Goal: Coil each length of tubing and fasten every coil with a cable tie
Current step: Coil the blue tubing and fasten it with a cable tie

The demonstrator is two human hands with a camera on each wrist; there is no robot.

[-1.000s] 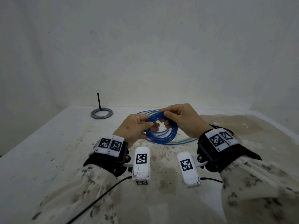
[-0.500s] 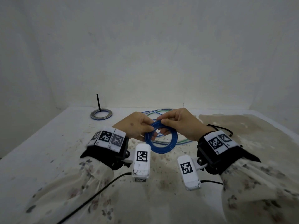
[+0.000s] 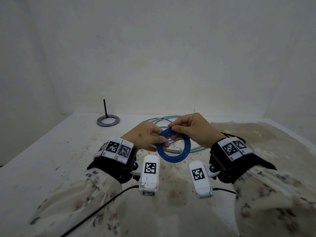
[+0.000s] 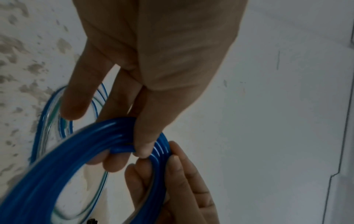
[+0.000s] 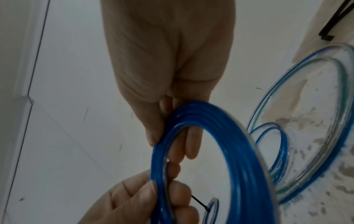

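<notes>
**Q:** Fingers first: what are yours doing?

**A:** Your left hand (image 3: 145,136) has its fingers (image 4: 147,133) curled round the upper left arc of the blue tubing coil (image 3: 173,147), thumb pressing the strands together. Your right hand (image 3: 193,129) pinches the same coil at its top, just beside your left fingertips, thumb on the near side and fingers (image 5: 193,144) through the ring. Both hands grip it firmly; neither is spread.

**Q:** Where is the coil itself?

**A:** It hangs below your fingers, lifted clear of the worktop (image 3: 51,151), several turns bunched into one ring tilted toward you.

**Q:** What lies beyond your fingers?

**A:** Loose tubing (image 3: 193,148), clear with blue and green tints, sprawls in wide loops on the worktop directly behind and under your hands. Further off, to the left of your left fingers, a finished coil (image 3: 108,120) lies flat with a black cable tie (image 3: 105,108) standing upright from it. To the right of your right wrist, black cable ties (image 5: 331,25) rest on a stained brown patch.
</notes>
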